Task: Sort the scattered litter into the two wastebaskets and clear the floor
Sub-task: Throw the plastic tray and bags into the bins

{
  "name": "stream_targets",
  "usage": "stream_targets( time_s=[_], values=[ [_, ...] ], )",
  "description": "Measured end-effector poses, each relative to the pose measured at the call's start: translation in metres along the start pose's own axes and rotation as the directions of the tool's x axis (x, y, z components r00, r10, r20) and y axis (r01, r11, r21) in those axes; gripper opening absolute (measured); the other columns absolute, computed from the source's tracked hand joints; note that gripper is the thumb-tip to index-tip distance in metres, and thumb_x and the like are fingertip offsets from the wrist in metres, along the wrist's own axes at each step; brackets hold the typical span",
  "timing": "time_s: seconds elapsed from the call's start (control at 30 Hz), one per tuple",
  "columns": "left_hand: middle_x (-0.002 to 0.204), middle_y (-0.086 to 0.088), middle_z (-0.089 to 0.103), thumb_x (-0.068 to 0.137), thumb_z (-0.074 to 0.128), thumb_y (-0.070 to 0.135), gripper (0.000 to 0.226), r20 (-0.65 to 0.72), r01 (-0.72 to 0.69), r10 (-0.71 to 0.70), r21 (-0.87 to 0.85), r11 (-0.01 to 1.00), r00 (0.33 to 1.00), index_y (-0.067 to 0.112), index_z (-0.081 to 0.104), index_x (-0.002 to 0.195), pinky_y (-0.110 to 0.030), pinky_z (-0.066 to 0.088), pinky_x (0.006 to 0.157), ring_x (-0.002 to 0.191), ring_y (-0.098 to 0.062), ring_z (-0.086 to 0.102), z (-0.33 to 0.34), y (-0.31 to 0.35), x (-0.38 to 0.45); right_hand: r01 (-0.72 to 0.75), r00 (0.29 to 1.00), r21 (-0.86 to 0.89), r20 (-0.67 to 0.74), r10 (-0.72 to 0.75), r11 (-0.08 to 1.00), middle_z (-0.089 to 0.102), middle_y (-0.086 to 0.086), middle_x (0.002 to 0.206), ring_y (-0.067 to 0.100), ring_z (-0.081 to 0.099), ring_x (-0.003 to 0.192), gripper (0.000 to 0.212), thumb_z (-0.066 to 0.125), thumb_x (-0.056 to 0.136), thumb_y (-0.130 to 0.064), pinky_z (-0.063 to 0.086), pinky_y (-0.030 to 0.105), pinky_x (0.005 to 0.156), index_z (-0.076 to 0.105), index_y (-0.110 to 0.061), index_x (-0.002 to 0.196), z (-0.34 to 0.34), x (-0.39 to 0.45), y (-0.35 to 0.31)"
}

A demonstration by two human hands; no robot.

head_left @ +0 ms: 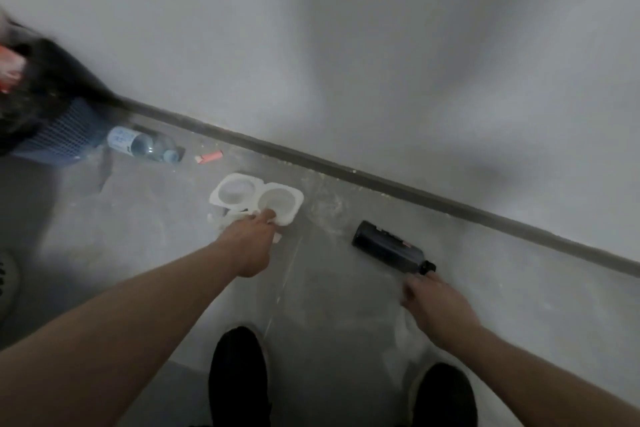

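Hands [249, 246] at cup tray [256, 198] edge

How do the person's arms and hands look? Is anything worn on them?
Both forearms are bare, with no sleeve in view. The left hand and the right hand wear no glove. I see no watch, ring or band, though the picture is blurred.

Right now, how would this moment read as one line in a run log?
left hand: grips white twin-cup tray | right hand: reaching black bottle, contact unclear | clear bottle: on floor
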State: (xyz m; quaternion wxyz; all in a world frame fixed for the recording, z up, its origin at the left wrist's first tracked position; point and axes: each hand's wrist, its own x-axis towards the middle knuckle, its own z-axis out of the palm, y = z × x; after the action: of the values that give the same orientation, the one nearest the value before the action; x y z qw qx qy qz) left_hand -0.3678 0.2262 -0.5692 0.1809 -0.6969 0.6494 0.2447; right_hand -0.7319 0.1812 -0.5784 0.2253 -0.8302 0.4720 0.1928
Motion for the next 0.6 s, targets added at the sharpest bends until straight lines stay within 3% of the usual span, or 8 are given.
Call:
stream_targets(
  time_s=[0.07,0.13,0.23,0.33,0.4,0.5,0.6],
  values=[
    [0.162,-0.008,0.022,0.089,0.055,0.017,0.055,0.029,-0.016,0.015,0.019,1.0,0.999,0.009,0.049,0.143,-0.041,0.042,0.111,0.133,-0.03,0.048,-0.009,0.008,-0.019,-0.079,0.986,0.222,-0.125,0.109,0.972,0.056,-0.004,0.092,0.02,0.058,0.092,0.016,0.064,0.092,-0.039,0.05,0.036,0.077,0.052,-0.028,0.097,-0.017,-0.007,-0.003],
    [0.162,-0.007,0.015,0.085,0.058,0.018,0.064,0.019,-0.002,0.002,0.011,1.0,1.0,0.009,0.041,0.147,-0.042,0.042,0.11,0.135,-0.031,0.042,-0.007,0.01,-0.025,-0.141,0.95,0.386,-0.208,0.235,0.912,0.063,-0.004,0.094,0.019,0.057,0.096,0.027,0.069,0.089,-0.039,0.053,0.038,0.08,0.055,-0.03,0.11,-0.031,0.0,-0.003],
    [0.162,-0.005,0.006,0.081,0.063,0.018,0.076,-0.03,0.086,-0.087,-0.034,0.996,0.996,0.013,0.032,0.15,-0.047,0.046,0.105,0.135,-0.035,0.037,0.004,-0.001,-0.011,-0.197,0.937,0.372,-0.201,0.286,0.907,0.069,-0.003,0.107,0.024,0.056,0.11,0.056,0.071,0.086,-0.044,0.05,0.038,0.088,0.048,-0.03,0.134,-0.037,0.036,0.003],
    [0.161,-0.004,0.007,0.081,0.068,0.019,0.069,-0.056,0.192,-0.202,-0.141,0.971,0.978,0.015,0.038,0.142,-0.048,0.05,0.098,0.132,-0.038,0.037,0.027,-0.011,0.012,-0.269,0.959,0.126,-0.055,0.277,0.955,0.052,0.002,0.134,0.03,0.047,0.124,0.073,0.068,0.08,-0.061,0.044,0.044,0.101,0.042,-0.034,0.143,-0.018,0.071,0.008],
    [0.159,-0.006,0.011,0.082,0.068,0.016,0.059,-0.043,0.226,-0.239,-0.206,0.952,0.97,0.013,0.044,0.136,-0.049,0.05,0.095,0.125,-0.04,0.04,0.044,-0.016,0.023,-0.283,0.959,0.078,0.023,0.282,0.956,0.043,0.003,0.139,0.031,0.042,0.125,0.073,0.068,0.079,-0.062,0.045,0.045,0.1,0.043,-0.033,0.141,0.002,0.084,0.002],
    [0.152,-0.008,0.032,0.087,0.059,0.002,0.032,-0.13,0.21,-0.259,-0.309,0.928,0.957,0.009,0.064,0.118,-0.047,0.051,0.091,0.11,-0.039,0.052,0.06,-0.017,0.024,-0.289,0.957,0.136,0.032,0.287,0.948,0.047,0.004,0.133,0.031,0.048,0.119,0.069,0.068,0.083,-0.053,0.049,0.043,0.095,0.044,-0.024,0.14,0.022,0.088,-0.003],
    [0.138,-0.004,0.051,0.09,0.059,0.0,0.026,-0.133,0.244,-0.324,-0.415,0.876,0.937,0.007,0.072,0.111,-0.041,0.052,0.088,0.098,-0.037,0.064,0.053,-0.007,0.004,-0.369,0.928,0.334,0.182,0.325,0.867,0.057,0.009,0.126,0.032,0.059,0.109,0.071,0.072,0.08,-0.051,0.051,0.038,0.089,0.048,-0.015,0.137,0.013,0.07,-0.011]
  ],
)
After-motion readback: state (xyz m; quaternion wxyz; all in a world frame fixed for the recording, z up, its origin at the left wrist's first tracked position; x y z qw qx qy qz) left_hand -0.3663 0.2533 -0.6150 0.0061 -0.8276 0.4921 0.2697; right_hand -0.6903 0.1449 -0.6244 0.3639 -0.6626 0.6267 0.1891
